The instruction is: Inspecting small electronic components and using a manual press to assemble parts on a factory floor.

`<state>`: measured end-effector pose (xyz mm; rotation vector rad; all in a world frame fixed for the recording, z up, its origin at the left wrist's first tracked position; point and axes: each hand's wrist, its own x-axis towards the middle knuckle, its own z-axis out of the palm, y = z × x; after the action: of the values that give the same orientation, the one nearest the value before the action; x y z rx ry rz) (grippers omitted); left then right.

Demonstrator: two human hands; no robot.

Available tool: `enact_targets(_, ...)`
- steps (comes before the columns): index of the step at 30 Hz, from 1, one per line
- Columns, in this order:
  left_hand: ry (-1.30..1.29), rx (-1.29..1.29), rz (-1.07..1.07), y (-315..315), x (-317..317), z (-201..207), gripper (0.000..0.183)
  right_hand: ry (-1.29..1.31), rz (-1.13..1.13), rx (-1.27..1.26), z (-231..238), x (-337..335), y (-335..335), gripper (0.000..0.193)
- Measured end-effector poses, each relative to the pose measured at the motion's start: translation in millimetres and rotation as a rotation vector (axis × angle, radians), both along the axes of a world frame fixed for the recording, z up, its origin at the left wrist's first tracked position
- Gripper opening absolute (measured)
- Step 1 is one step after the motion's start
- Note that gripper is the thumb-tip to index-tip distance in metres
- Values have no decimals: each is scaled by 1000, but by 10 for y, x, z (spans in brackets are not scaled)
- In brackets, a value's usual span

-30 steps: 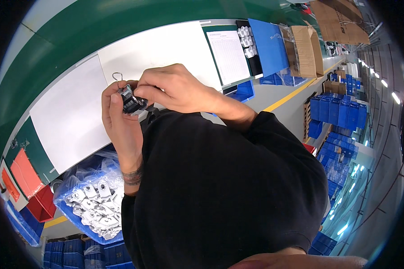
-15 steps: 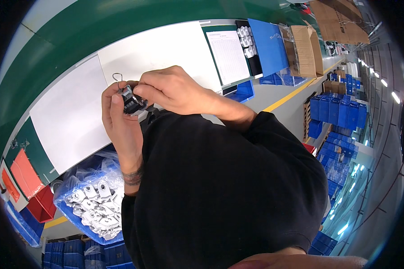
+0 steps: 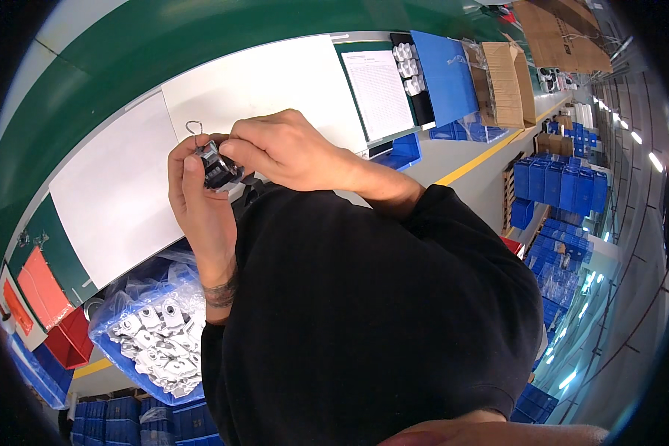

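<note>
A small chrome and black tally counter [image 3: 218,169] with a wire finger ring [image 3: 194,127] is held up over the white table boards. My left hand [image 3: 203,212] wraps round it from the left, thumb against its near side. The fingers of my right hand [image 3: 286,152] are curled, with thumb and forefinger pressed on the counter's right side. Both hands touch the counter, and the fingers partly cover it. Something like a dark strap [image 3: 253,189] shows just below my right hand.
Below my left forearm stands a blue bin [image 3: 115,355] lined with clear plastic, full of white parts [image 3: 160,346]. A printed sheet [image 3: 379,93], a black tray [image 3: 425,111] of white parts and a blue panel [image 3: 444,78] lie right. A red bin [image 3: 70,338] is far left.
</note>
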<state>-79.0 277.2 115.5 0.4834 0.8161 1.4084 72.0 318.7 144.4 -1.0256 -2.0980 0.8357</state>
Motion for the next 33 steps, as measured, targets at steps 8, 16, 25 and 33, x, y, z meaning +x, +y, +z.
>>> enact_targets(8, 6, 1, 6, -7, 0, 3, 25, -30, -16, 4, -22, -9, -4, 25)
enact_targets(16, 9, 9, 10, -6, 6, 13, 24, -26, -24, -11, -20, -10, -5, 28)
enact_targets(25, 21, 6, 10, -8, 4, 9, 28, 114, -9, -176, -15, -5, -26, 26)
enact_targets(33, -3, -53, 23, 6, -10, 66, 43, 65, -36, -181, 1, 88, 23, 22)
